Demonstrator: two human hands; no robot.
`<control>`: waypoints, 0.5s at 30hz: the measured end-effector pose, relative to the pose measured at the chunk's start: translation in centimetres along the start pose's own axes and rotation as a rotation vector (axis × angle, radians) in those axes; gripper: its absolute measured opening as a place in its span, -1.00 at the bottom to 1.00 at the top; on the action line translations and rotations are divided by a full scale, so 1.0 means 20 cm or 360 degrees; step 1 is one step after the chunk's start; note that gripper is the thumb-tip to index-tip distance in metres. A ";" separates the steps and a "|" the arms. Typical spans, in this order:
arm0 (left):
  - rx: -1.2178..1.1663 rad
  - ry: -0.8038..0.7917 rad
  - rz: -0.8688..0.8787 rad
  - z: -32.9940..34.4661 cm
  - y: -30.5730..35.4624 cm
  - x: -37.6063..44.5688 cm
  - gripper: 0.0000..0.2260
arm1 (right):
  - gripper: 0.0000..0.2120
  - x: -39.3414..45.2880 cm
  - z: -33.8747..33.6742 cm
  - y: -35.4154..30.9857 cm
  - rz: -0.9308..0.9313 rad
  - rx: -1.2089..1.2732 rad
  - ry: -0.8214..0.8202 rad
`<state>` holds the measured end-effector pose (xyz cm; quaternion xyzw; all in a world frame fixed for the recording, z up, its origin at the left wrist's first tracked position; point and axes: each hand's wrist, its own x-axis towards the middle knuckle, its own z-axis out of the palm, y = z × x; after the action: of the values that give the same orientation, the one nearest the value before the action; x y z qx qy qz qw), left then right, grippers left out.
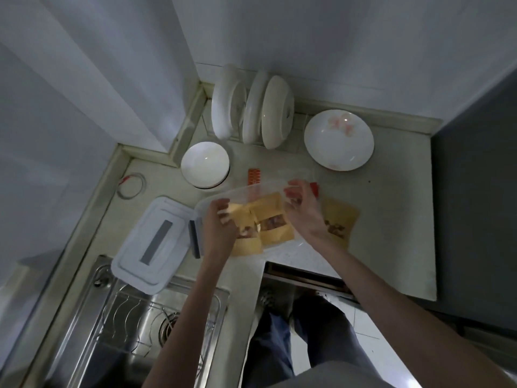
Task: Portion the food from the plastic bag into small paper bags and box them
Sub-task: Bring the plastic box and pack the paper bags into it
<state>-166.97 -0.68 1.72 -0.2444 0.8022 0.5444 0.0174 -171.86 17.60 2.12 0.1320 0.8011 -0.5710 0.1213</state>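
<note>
While gripped, box (251,217) lengthwise (left-right).

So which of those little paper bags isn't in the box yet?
The paper bag lying flat on the counter, just right of the right hand. The other bags already sit inside the clear box.

Both hands (221,219) extended — seemingly gripping

Counts on the worktop (391,219): three paper bags — two in the clear box (253,191), at (246,242) and (272,219), one beside it (340,219); one box lid (151,247); one white bowl (205,164); one flat plate (339,140); racked plates (251,107) — number unclear.
</note>
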 end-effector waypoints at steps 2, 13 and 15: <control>0.0149 -0.0011 0.0092 0.03 0.04 0.00 -0.57 | -0.74 0.01 -0.07 0.03 0.0046 0.0035 0.0075; 0.0357 -0.0108 0.0152 0.17 0.06 -0.02 -0.66 | -0.75 -0.06 -0.49 0.53 0.0877 -0.0080 0.0393; 0.0319 -0.0124 0.0146 0.20 0.05 -0.02 -0.67 | -0.67 -0.03 -0.51 0.56 0.0902 -0.0068 0.0461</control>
<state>-168.02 3.32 1.13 -0.1830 0.8618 0.4707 0.0480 -167.78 30.68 -4.39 0.4272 0.7532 -0.4730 0.1629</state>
